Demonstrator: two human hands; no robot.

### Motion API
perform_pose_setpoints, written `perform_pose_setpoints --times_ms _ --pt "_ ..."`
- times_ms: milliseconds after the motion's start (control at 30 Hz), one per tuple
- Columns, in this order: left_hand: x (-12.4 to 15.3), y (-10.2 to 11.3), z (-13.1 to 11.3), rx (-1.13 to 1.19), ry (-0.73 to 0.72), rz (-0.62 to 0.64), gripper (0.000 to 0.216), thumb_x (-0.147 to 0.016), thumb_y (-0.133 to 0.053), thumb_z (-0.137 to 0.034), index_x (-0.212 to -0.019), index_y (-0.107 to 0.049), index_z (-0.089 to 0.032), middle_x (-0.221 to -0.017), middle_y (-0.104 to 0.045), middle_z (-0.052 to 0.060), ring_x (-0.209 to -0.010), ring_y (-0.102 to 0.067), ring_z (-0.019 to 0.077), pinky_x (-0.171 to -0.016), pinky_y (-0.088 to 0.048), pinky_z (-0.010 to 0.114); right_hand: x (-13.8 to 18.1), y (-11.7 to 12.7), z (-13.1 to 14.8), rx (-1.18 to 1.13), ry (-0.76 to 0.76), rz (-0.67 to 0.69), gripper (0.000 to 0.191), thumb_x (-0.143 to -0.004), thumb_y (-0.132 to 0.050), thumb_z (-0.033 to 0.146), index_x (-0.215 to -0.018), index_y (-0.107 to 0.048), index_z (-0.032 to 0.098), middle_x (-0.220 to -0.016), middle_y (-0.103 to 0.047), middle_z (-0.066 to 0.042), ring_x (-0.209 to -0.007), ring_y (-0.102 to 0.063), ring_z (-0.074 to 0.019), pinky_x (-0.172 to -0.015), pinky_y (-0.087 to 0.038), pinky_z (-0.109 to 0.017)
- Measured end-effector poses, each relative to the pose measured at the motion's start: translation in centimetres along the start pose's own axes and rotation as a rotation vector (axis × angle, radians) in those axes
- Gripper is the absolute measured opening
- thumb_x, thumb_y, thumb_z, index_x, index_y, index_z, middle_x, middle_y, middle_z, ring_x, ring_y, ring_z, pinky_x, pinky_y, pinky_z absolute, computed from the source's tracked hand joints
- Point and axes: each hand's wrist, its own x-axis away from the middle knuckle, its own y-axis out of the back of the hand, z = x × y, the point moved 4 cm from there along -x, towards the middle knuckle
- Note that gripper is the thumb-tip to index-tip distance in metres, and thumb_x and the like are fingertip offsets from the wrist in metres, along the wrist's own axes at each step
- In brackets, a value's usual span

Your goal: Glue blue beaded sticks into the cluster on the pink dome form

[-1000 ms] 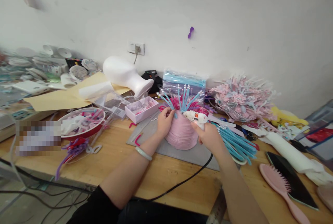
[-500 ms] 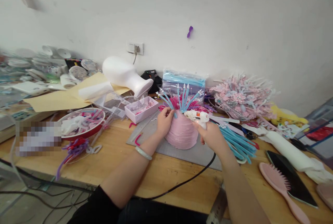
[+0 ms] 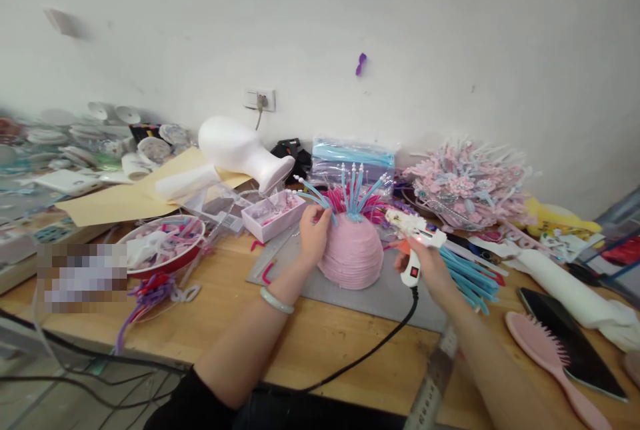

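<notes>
A ridged pink dome (image 3: pixel 353 258) sits on a grey board (image 3: pixel 310 289) in front of me. Blue pipe-cleaner stems (image 3: pixel 355 191) tipped with white beads rise from its top, and magenta ones fan out behind them. At the dome's upper left edge, my left hand (image 3: pixel 315 238) is closed in a pinch on a blue pipe-cleaner stem that leans left. To the right of the dome, apart from it, my right hand (image 3: pixel 433 269) grips a white hot glue gun (image 3: pixel 412 273). Its nozzle end points left, and a black cord hangs from the handle.
A pink box of beads (image 3: pixel 270 220) and a red-rimmed bowl (image 3: pixel 187 258) stand left. Behind are a white foam head (image 3: pixel 235 147) and a pink flower headpiece (image 3: pixel 465 183). Blue pipe cleaners (image 3: pixel 470 283), a hairbrush (image 3: pixel 537 343), a dark tablet (image 3: pixel 570 343) and a metal ruler (image 3: pixel 433 377) lie right.
My right hand has drawn the glue gun away from the top of the dome, to the right and slightly down. The left hand stays at the stem, which leans further left.
</notes>
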Motion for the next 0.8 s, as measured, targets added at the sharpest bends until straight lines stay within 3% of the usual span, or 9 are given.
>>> perform_pose_setpoints --times_ms 267,467,800 --pt "-1.8 -0.8 -1.3 0.036 0.084 0.019 0.022 -0.071 -0.053 -0.037 -0.066 -0.056 -0.016 -0.065 -0.057 0.0 -0.063 -0.05 0.0121 -0.063 -0.039 0.023 0.2 2.8 -3.7 -0.298 -0.02 -0.293 0.039 -0.064 -0.053 0.054 -0.054 -0.053 0.016 -0.037 -0.048 0.002 -0.034 -0.039 -0.0085 -0.035 -0.029 -0.021" --pt "-2.1 -1.7 -0.4 -0.124 0.098 0.065 0.02 -0.071 -0.053 -0.034 -0.063 -0.06 -0.017 -0.063 -0.06 -0.001 -0.065 -0.053 0.0137 -0.064 -0.038 0.025 0.7 2.6 -3.8 -0.426 -0.019 -0.343 0.036 -0.062 -0.053 0.053 -0.057 -0.054 0.017 -0.036 -0.047 0.003 -0.033 -0.036 -0.0079 -0.034 -0.025 -0.021" --pt "-1.5 -1.7 -0.4 -0.233 0.079 0.056 0.019 -0.07 -0.054 -0.034 -0.061 -0.06 -0.018 -0.062 -0.061 0.0 -0.065 -0.053 0.0156 -0.066 -0.036 0.027 1.0 2.2 -4.1 -0.425 -0.042 -0.375 0.033 -0.066 -0.051 0.05 -0.058 -0.051 0.018 -0.037 -0.045 0.004 -0.034 -0.036 -0.0075 -0.035 -0.026 -0.021"
